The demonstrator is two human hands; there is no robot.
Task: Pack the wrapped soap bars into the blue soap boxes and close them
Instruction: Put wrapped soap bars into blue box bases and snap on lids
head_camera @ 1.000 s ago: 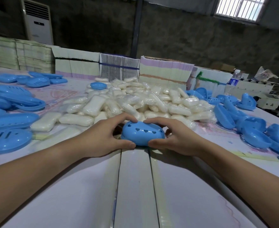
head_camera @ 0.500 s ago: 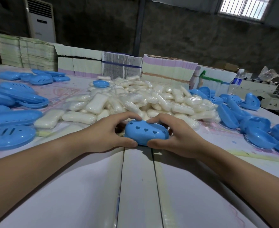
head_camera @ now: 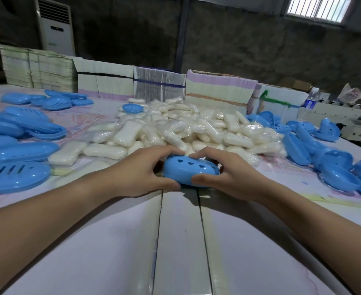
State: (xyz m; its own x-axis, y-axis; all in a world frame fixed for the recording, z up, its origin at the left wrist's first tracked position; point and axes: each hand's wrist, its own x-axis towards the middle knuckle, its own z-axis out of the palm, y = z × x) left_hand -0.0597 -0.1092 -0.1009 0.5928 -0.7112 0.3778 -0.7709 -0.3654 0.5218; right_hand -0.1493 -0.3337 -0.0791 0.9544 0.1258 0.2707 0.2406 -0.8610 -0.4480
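Note:
A closed blue soap box with heart-shaped holes in its lid rests on the white table in front of me. My left hand grips its left end and my right hand grips its right end, thumbs at the near edge and fingers over the top. Whatever is inside the box is hidden. Just behind it lies a big pile of wrapped white soap bars.
Blue slotted box halves lie at the left, blue lids with heart holes at the right. One blue half sits on the far side of the pile. Stacks of flat cartons line the back; a water bottle stands at the far right.
Both hands stay clamped on the box. The fingertips have drawn closer together over the lid. The view has shifted slightly; the box itself has barely moved.

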